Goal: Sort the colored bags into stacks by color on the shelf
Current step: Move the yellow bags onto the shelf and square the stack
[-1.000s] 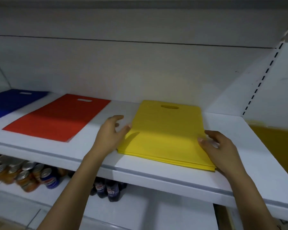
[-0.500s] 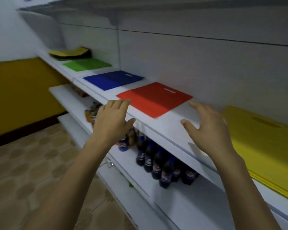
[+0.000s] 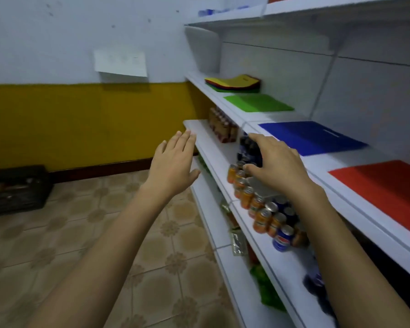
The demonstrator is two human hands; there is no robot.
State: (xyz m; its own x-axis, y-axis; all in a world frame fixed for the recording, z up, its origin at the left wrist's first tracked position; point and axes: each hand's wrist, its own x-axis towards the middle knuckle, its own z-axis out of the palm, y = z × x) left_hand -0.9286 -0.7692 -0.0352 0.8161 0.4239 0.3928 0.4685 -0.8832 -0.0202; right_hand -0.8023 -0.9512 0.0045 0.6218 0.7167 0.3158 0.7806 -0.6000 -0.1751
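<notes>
On the white shelf [image 3: 317, 166] lie flat bags in a row: a red bag [image 3: 386, 188] nearest at the right, a blue bag [image 3: 310, 137] beyond it, a green bag [image 3: 258, 102] further on. At the far end rests a mixed pile of colored bags [image 3: 233, 83] with a yellow one on top. My left hand [image 3: 173, 166] is raised in the aisle, fingers apart, holding nothing. My right hand [image 3: 275, 162] hovers in front of the shelf edge near the blue bag, also empty with fingers spread.
The lower shelf [image 3: 213, 147] carries soda cans [image 3: 265, 209], dark bottles [image 3: 249, 147] and a pack of small bottles [image 3: 223, 125]. A dark crate [image 3: 14, 188] stands on the tiled floor by the yellow wall. Packets fill the bottom shelf.
My view has swung left along the shelf; the yellow stack has left the frame. Both hands came off the yellow bags and now hang empty in the air.
</notes>
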